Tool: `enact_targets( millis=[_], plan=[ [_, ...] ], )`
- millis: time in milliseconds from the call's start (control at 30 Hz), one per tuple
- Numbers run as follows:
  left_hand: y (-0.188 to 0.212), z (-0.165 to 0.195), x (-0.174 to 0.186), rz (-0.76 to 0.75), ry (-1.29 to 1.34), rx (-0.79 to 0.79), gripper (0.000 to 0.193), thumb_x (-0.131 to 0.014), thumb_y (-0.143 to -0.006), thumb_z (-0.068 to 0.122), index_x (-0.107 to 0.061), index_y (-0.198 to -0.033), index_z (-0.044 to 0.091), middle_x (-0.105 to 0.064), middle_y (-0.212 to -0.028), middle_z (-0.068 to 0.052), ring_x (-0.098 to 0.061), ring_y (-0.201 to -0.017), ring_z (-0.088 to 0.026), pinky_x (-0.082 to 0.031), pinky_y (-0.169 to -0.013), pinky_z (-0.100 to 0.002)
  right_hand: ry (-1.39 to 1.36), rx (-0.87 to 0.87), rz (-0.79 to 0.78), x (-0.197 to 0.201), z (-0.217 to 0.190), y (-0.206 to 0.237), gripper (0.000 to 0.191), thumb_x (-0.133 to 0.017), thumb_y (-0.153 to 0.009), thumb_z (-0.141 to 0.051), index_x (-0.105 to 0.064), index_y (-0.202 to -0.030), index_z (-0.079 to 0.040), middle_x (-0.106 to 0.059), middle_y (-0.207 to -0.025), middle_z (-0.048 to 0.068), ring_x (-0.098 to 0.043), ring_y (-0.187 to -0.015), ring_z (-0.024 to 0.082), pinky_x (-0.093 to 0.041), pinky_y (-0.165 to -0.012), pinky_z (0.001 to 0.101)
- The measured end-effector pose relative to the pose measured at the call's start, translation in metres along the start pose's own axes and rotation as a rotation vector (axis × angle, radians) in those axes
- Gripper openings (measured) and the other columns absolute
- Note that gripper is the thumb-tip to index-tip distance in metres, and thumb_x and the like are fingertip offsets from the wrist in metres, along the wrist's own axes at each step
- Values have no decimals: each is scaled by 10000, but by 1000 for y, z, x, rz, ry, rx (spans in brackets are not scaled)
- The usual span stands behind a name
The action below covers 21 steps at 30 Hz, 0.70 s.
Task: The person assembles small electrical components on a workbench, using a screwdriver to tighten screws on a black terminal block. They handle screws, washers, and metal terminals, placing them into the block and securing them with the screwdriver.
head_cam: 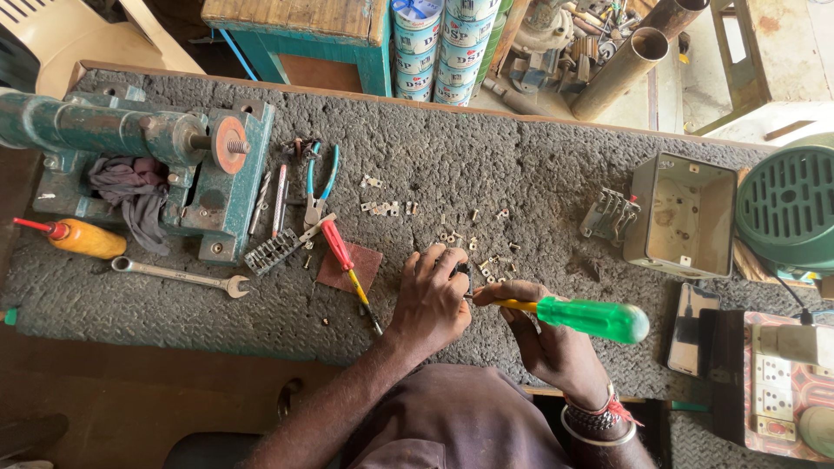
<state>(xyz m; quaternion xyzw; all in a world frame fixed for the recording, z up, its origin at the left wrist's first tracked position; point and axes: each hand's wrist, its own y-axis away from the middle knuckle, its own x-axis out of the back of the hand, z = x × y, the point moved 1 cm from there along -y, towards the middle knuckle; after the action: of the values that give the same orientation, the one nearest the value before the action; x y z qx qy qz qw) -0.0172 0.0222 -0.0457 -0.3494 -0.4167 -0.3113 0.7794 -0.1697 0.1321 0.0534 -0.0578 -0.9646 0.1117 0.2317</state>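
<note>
At the bottom centre of the frame the left hand (pixel 432 300) is curled shut over a small dark part (pixel 460 271) pressed against the bench mat (pixel 521 165). Just right of it the right hand (pixel 547 343) is closed around one green-handled screwdriver (pixel 591 318), whose yellow shank points left and meets the part under the left fingers. Two bracelets sit on the right wrist. Left of the hands lies one red-handled screwdriver (pixel 343 252) across a brown square of sandpaper (pixel 349 268), and further left one spanner (pixel 178 275) and one orange oil bottle (pixel 78 237). Above the hands small screws and metal clips (pixel 473 239) are scattered, too many and too small to count. Higher left lie one pair of blue-handled pliers (pixel 317 182) and one teal vise (pixel 148 165). At right stand one open metal box (pixel 682 215) and one green fan cover (pixel 786 204)
</note>
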Motion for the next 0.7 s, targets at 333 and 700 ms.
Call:
enact_targets(
  millis=[333,700],
  plan=[
    [1,-1,-2,28,-8,1,73,-690,-752,47,-627,-784,32,-553,-1310,-233,-510,-1309,-401,-359,-1093,-677,162,-33,-22,-1,-6,-4,315,-604,-945,49,-640,-1242,-53,-765,-1146,106,-756,-1077,242,-599,-887,384],
    [1,2,3,43,-17,-5,78,-672,-753,45,-623,-812,29,-553,-1288,-216,-507,-1297,-381,-358,-1090,-649,187,84,135,-12,3,-7,325,-764,-899,-25,-650,-1198,-79,-722,-1117,120,-776,-946,195,-648,-741,302]
  ],
)
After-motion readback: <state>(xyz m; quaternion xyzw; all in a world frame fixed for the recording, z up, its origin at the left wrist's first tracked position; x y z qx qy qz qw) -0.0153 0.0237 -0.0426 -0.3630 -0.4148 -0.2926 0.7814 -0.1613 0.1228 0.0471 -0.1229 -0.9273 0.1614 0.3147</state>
